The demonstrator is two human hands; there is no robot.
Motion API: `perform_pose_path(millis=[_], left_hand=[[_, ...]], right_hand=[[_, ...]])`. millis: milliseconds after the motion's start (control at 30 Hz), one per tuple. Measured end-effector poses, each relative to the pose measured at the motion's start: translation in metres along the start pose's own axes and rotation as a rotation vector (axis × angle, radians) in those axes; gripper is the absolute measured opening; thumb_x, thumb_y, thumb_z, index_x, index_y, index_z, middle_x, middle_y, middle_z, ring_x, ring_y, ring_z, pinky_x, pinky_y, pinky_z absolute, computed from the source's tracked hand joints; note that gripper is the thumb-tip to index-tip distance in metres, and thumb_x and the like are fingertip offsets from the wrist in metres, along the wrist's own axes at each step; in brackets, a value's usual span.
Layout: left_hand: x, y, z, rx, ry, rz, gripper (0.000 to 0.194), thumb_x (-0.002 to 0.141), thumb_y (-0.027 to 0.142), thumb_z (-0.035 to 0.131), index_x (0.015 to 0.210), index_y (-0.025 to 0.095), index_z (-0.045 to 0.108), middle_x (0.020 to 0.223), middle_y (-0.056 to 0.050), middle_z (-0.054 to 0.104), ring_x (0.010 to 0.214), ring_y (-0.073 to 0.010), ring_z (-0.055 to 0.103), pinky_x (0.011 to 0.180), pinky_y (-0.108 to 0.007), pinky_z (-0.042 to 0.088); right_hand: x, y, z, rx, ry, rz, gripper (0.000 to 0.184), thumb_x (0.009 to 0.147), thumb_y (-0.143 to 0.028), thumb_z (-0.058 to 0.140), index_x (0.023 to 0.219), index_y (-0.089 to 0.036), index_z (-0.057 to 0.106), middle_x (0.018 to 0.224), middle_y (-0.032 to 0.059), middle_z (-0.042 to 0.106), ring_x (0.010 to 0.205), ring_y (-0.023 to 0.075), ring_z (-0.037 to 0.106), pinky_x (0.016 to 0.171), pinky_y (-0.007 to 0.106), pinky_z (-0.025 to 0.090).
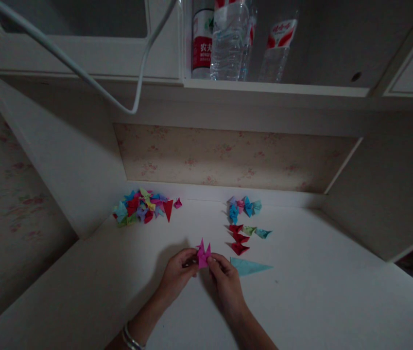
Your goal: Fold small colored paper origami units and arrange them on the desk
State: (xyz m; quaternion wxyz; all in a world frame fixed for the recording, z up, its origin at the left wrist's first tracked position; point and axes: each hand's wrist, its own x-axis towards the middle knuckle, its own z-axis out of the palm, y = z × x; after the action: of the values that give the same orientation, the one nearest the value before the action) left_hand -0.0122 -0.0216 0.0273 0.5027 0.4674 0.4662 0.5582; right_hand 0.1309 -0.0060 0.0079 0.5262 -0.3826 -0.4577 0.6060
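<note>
Both hands hold a small pink origami paper piece [203,256] with pointed tips sticking up, above the middle of the white desk [192,316]. My left hand [178,272] pinches its left side between thumb and fingers. On the other side, my right hand [224,277] grips its right edge, thumb in front. Just beyond the right hand lies a flat, pointed light-teal folded paper [249,267]. Farther back sit several red folded papers [240,248], with a green folded paper [249,231] and a teal one [264,234] beside them.
A heap of colourful folded papers [143,206] lies at the back left. Blue and purple folded papers [248,206] stand near the back wall. Overhead, a shelf [275,88] holds plastic bottles [230,43], and a white cable [93,87] hangs down in front.
</note>
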Motion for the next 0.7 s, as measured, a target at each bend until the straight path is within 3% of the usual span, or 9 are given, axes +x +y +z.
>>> perform_pose_path(millis=[267, 700], left_hand=[[-0.0004, -0.0020, -0.0007, 0.039, -0.030, 0.006, 0.032, 0.071, 0.031, 0.073, 0.098, 0.014, 0.067, 0.082, -0.006, 0.067, 0.066, -0.0148, 0.057, 0.051, -0.021, 0.041], [0.0018, -0.0097, -0.0015, 0.082, -0.061, -0.018, 0.021, 0.072, 0.026, 0.068, 0.089, 0.013, 0.066, 0.074, -0.003, 0.064, 0.054, -0.0097, 0.048, 0.047, -0.021, 0.037]], right_hand=[[0.0008, -0.0019, 0.0002, 0.030, 0.007, 0.004, 0.035, 0.075, -0.045, 0.070, 0.092, -0.015, 0.070, 0.056, -0.0046, 0.044, 0.051, 0.0086, 0.031, 0.045, 0.022, 0.022], [-0.0007, -0.0021, -0.0005, 0.033, -0.034, -0.018, 0.034, 0.078, -0.043, 0.068, 0.096, -0.015, 0.070, 0.055, -0.0054, 0.039, 0.051, 0.0076, 0.028, 0.046, 0.022, 0.020]])
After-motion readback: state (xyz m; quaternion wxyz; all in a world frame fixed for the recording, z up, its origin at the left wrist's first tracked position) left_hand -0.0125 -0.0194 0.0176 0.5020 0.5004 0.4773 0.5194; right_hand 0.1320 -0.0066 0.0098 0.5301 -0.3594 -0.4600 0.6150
